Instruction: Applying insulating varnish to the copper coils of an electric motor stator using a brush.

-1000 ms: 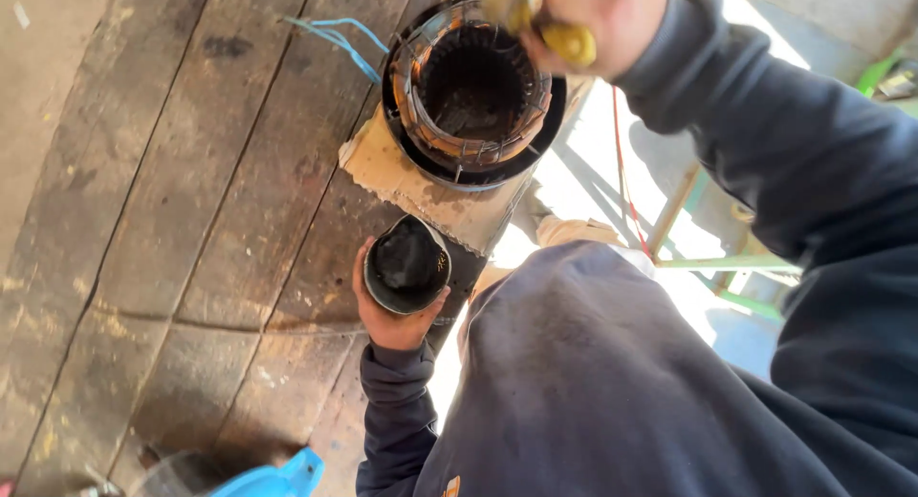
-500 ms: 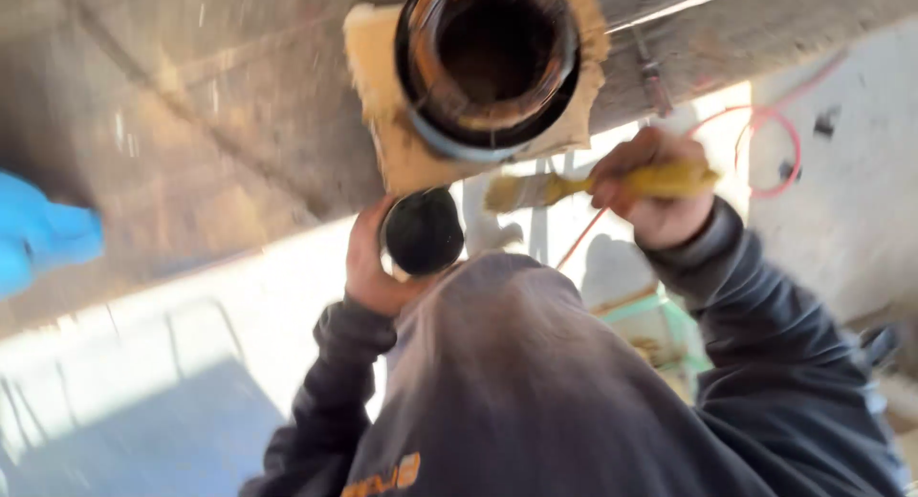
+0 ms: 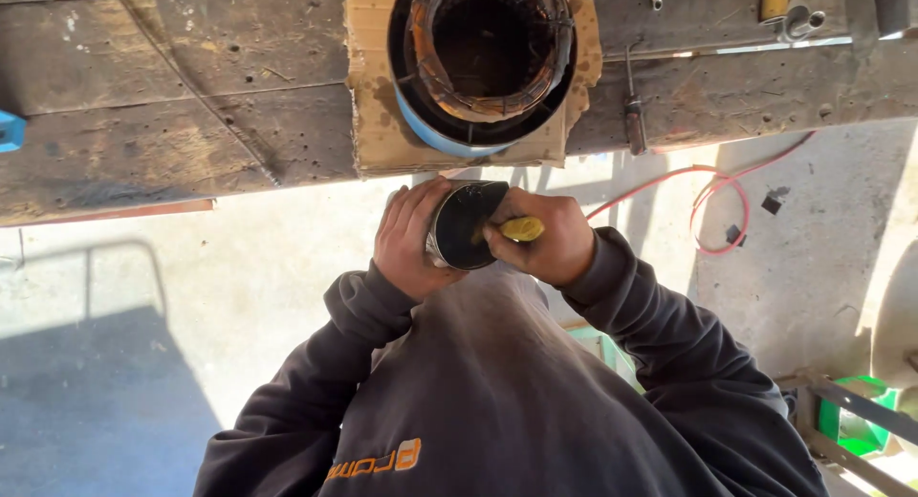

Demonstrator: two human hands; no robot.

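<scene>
Single view, from the camera worn on my head, facing steeply down along my chest. My dark sweatshirt point(image 3: 497, 401) fills the lower middle of the frame, so the lens sits close above my body. My left hand point(image 3: 413, 241) and right hand point(image 3: 543, 237) meet near the centre, close to the lens. The wooden counter point(image 3: 172, 105) runs across the top edge, just beyond my hands. The concrete floor point(image 3: 191, 296) lies farther below, at both sides.

My left hand point(image 3: 413, 237) and right hand point(image 3: 543, 239) meet before my chest, fingers curled closed, elbows bent outward, forearms angled inward.
</scene>
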